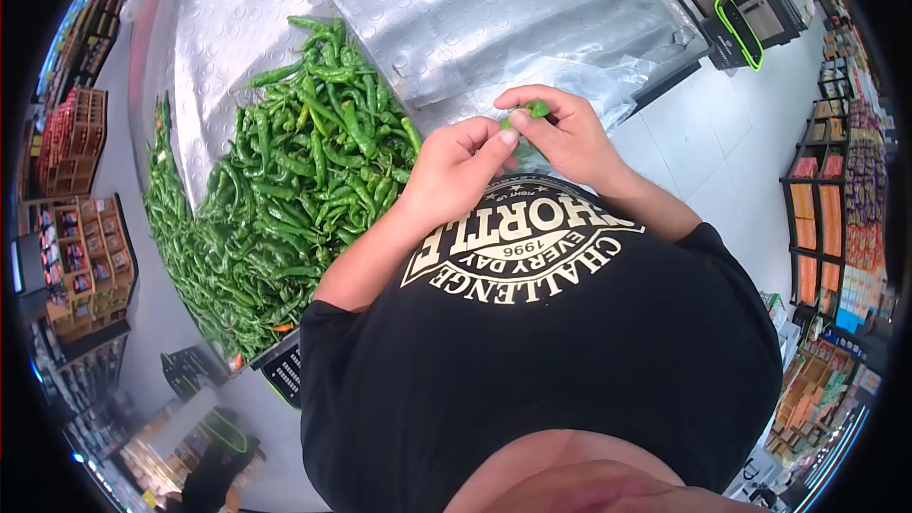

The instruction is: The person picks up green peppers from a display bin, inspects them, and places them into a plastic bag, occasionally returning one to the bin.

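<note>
In front of my chest, both hands come together around a green chili pepper [538, 108]. My right hand [568, 136] pinches it between thumb and fingers, its end showing above the thumb. My left hand [458, 163] is closed at the pepper's other side, thumb and fingertips pressed to it; part of the pepper is hidden by the fingers. To the left of my left hand lies a large heap of green chili peppers [313, 152]. Clear plastic film [608, 81] lies crumpled behind my right hand.
The silvery dimpled display surface [494, 9] stretches ahead, with a raised divider beside the heap. A black stand with a green-edged panel [738, 33] is at the far right corner. Stocked store shelves [822, 195] line the right, and wooden racks [90, 256] the left.
</note>
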Action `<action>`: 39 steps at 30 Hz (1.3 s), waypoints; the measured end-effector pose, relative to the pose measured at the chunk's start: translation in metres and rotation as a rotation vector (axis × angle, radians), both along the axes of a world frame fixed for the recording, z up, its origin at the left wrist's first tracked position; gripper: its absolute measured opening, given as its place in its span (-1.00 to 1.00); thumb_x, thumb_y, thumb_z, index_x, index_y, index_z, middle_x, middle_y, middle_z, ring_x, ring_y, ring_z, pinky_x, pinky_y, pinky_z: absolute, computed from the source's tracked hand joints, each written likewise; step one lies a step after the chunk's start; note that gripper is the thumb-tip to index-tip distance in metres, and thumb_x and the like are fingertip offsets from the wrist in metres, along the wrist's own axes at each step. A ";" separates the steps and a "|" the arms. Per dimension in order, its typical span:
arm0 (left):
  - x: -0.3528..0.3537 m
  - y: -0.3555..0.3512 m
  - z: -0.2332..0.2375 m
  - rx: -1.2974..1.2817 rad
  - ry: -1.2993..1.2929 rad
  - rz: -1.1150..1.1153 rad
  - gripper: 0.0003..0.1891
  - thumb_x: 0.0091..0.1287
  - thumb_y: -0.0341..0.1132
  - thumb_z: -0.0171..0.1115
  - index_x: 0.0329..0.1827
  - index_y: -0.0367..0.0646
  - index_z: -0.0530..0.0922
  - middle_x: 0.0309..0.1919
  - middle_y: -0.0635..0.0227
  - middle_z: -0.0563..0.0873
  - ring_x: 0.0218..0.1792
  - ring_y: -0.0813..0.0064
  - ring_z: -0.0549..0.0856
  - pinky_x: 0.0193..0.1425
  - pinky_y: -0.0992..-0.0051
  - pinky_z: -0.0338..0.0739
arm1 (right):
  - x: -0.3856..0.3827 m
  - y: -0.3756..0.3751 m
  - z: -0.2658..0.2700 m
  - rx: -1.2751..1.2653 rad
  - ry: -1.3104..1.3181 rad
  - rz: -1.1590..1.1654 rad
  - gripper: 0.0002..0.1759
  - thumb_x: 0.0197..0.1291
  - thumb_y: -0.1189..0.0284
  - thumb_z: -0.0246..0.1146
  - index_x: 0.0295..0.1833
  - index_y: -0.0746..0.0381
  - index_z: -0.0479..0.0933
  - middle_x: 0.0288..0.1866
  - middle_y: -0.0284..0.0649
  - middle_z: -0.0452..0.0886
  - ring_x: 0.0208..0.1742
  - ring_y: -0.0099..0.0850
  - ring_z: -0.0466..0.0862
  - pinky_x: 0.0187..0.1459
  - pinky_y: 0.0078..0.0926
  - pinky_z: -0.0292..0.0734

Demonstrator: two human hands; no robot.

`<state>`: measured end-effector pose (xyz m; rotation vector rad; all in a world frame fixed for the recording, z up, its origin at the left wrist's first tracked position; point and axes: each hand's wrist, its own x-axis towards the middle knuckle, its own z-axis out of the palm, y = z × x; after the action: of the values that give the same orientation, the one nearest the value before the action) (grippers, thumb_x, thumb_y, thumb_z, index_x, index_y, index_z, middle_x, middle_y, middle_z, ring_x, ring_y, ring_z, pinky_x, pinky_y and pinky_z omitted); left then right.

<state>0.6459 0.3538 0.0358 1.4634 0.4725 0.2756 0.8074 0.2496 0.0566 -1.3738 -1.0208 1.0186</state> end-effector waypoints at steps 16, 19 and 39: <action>-0.007 0.004 0.001 0.686 -0.277 0.364 -0.81 0.32 -0.43 0.31 -0.05 -0.27 0.64 -0.31 0.23 0.73 -0.33 0.46 0.71 -0.22 0.48 0.59 | 0.012 -0.007 -0.006 -0.154 0.152 0.098 -0.75 0.38 0.40 0.25 0.04 0.35 0.61 -0.25 -0.39 0.63 -0.32 -0.70 0.52 -0.26 -0.71 0.44; -0.007 -0.002 -0.007 0.248 -0.271 0.321 -0.79 0.38 -0.41 0.28 0.02 -0.29 0.60 -0.29 0.31 0.74 -0.30 0.55 0.70 -0.20 0.51 0.60 | 0.003 -0.008 0.001 -0.067 0.076 0.029 -0.75 0.34 0.42 0.30 0.02 0.35 0.62 -0.27 -0.40 0.63 -0.34 -0.70 0.51 -0.28 -0.72 0.42; -0.013 -0.001 -0.005 0.261 -0.348 0.195 -0.73 0.28 -0.54 0.34 0.04 -0.22 0.62 -0.15 0.36 0.72 -0.15 0.61 0.66 -0.02 0.54 0.56 | 0.017 -0.010 0.006 -0.041 0.135 0.080 -0.70 0.32 0.45 0.30 0.13 0.32 0.60 -0.14 -0.38 0.66 -0.21 -0.70 0.57 -0.14 -0.69 0.50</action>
<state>0.6328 0.3526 0.0309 1.5821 0.3022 0.7567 0.8244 0.2400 0.0622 -1.2873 -0.9656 1.1807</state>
